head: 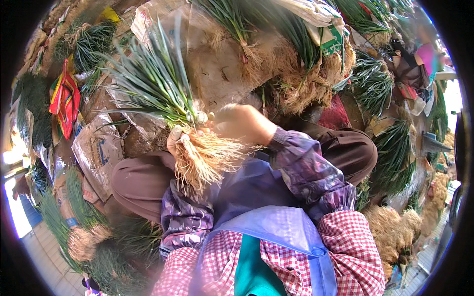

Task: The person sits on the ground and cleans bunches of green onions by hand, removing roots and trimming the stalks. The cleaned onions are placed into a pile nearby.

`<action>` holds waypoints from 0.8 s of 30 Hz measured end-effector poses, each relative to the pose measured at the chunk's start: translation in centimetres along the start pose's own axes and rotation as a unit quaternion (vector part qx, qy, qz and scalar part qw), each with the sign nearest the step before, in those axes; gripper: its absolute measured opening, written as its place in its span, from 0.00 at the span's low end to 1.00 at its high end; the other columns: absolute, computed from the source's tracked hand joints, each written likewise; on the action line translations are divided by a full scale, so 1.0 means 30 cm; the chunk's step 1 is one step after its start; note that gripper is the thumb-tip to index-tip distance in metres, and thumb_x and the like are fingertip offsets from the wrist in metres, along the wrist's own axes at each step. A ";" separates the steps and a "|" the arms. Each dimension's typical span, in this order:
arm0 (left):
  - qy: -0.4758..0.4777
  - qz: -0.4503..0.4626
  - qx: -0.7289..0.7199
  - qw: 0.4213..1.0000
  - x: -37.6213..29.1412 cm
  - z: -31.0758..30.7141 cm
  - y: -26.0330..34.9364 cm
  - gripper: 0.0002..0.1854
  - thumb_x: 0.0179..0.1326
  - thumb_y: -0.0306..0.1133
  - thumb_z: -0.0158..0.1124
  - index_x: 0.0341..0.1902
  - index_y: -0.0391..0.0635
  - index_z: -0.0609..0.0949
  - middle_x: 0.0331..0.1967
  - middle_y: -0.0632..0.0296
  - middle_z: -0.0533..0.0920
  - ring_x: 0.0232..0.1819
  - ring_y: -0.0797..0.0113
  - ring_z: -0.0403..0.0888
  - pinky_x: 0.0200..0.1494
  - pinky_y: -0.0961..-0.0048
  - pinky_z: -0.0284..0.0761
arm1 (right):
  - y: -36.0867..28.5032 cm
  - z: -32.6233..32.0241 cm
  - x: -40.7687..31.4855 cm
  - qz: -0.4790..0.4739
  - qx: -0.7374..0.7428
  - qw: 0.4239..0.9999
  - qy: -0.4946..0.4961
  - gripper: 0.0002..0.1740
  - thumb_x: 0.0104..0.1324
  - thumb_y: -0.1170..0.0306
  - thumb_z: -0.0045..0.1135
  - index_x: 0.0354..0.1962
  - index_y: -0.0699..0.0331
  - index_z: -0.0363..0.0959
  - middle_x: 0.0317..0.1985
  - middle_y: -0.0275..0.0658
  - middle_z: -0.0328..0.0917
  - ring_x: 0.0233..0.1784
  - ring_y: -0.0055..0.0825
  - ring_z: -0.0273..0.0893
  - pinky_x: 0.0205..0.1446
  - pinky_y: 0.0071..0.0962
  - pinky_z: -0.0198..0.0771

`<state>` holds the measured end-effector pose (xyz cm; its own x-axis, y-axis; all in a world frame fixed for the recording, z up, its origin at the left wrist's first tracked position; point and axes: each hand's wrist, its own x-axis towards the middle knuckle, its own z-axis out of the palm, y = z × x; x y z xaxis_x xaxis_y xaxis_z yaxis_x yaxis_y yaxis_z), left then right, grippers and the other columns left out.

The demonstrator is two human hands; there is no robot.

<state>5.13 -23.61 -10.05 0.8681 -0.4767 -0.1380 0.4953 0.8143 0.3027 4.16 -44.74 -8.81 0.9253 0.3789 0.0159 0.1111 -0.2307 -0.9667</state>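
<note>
A bunch of spring onions (163, 88) is gripped by my left hand (173, 138) near the base of its stalks. Its green leaves fan up and to the left. Pale roots (207, 155) hang over my lap, covering most of that hand's fingers. My right hand (242, 124) is bent and motion-blurred, just right of the small white bulbs (200, 117). Whether its fingertips pinch a bulb or root cannot be seen.
More rooted spring onions (303, 83) lie ahead on soiled sacking (211, 70). A printed white sack (329, 31) covers some. Tied bunches (85, 231) lie at lower left, others (394, 155) at right. A red packet (66, 101) is at left. Another person (426, 57) appears at upper right.
</note>
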 end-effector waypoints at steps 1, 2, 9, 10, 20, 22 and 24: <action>-0.009 -0.001 0.012 1.000 0.000 -0.005 0.008 0.28 0.59 0.47 0.59 0.56 0.39 0.74 0.46 0.43 0.79 0.43 0.46 0.78 0.46 0.39 0.76 | -0.006 0.000 0.003 0.045 0.088 0.995 -0.001 0.14 0.63 0.68 0.63 0.42 0.68 0.75 0.37 0.37 0.80 0.39 0.23 0.74 0.43 0.27 0.71; -0.003 -0.031 -0.017 0.999 -0.008 -0.010 0.005 0.29 0.59 0.47 0.58 0.56 0.35 0.73 0.45 0.43 0.79 0.44 0.41 0.79 0.47 0.38 0.76 | -0.009 -0.007 0.013 0.116 0.157 0.980 0.047 0.13 0.63 0.69 0.63 0.42 0.68 0.75 0.35 0.36 0.79 0.37 0.22 0.73 0.41 0.27 0.71; -0.035 0.083 -0.067 0.994 0.004 -0.035 -0.024 0.26 0.62 0.45 0.57 0.54 0.33 0.73 0.41 0.48 0.79 0.43 0.48 0.79 0.55 0.36 0.70 | 0.058 -0.179 -0.080 0.169 -0.062 0.958 0.225 0.08 0.64 0.73 0.59 0.37 0.70 0.77 0.31 0.33 0.80 0.34 0.18 0.74 0.40 0.22 0.71; -0.045 0.079 -0.069 0.993 0.011 -0.030 -0.023 0.26 0.62 0.44 0.57 0.53 0.33 0.73 0.41 0.49 0.80 0.43 0.51 0.80 0.56 0.35 0.69 | 0.062 -0.169 -0.079 0.223 -0.089 0.959 0.151 0.07 0.63 0.74 0.59 0.37 0.70 0.77 0.33 0.34 0.81 0.36 0.18 0.74 0.41 0.22 0.71; -0.065 -0.023 -0.183 0.981 0.021 0.208 -0.032 0.23 0.65 0.49 0.59 0.53 0.43 0.77 0.47 0.51 0.80 0.49 0.57 0.79 0.55 0.55 0.74 | -0.279 -0.006 0.089 -0.198 0.363 0.825 0.385 0.15 0.64 0.79 0.50 0.48 0.66 0.77 0.40 0.31 0.79 0.30 0.14 0.69 0.35 0.17 0.69; -0.076 -0.089 -0.198 0.973 0.031 0.241 -0.041 0.22 0.65 0.48 0.59 0.53 0.43 0.78 0.47 0.51 0.81 0.50 0.58 0.78 0.55 0.57 0.74 | -0.301 -0.011 0.142 -0.111 -0.054 0.901 0.416 0.16 0.65 0.76 0.54 0.51 0.64 0.75 0.39 0.30 0.77 0.32 0.14 0.69 0.37 0.15 0.67; -0.087 -0.099 -0.172 0.976 0.049 0.257 -0.032 0.23 0.64 0.48 0.58 0.54 0.44 0.77 0.49 0.53 0.80 0.51 0.58 0.77 0.57 0.58 0.73 | -0.277 -0.039 0.182 -0.015 0.042 0.940 0.339 0.15 0.66 0.76 0.55 0.51 0.66 0.75 0.42 0.31 0.78 0.35 0.15 0.70 0.40 0.15 0.67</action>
<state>5.68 -27.63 -3.28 0.7511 -0.6601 0.0097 0.6596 0.7498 -0.0517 8.72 -41.80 -0.38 0.9439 -0.2801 0.1748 0.1382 -0.1457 -0.9796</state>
